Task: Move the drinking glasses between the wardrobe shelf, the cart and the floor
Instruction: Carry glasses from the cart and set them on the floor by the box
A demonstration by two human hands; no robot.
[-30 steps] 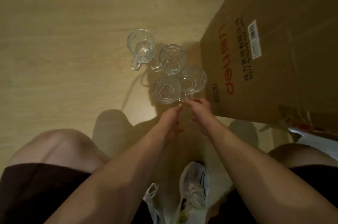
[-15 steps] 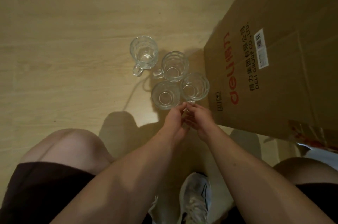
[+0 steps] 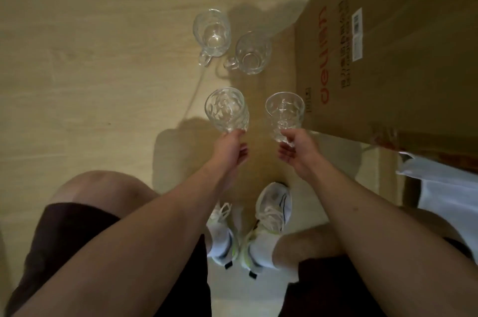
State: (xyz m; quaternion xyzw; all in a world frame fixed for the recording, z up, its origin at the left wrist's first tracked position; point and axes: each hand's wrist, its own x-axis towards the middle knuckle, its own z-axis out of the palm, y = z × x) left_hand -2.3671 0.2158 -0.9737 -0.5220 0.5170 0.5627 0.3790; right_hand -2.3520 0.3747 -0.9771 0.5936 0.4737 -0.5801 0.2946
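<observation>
1. Left hand (image 3: 231, 149) grips a clear dimpled glass mug (image 3: 227, 110); right hand (image 3: 295, 149) grips a second clear dimpled glass mug (image 3: 284, 115). Both mugs appear lifted off the pale wooden floor (image 3: 90, 70).
2. Beyond the hands, two more clear handled glass mugs (image 3: 212, 33) (image 3: 252, 53) stand on the floor, beside a brown cardboard box (image 3: 388, 57).
3. All four mugs look empty.
4. Step judged: pick-up from floor; next, carrying both mugs upright to cart or shelf.
</observation>
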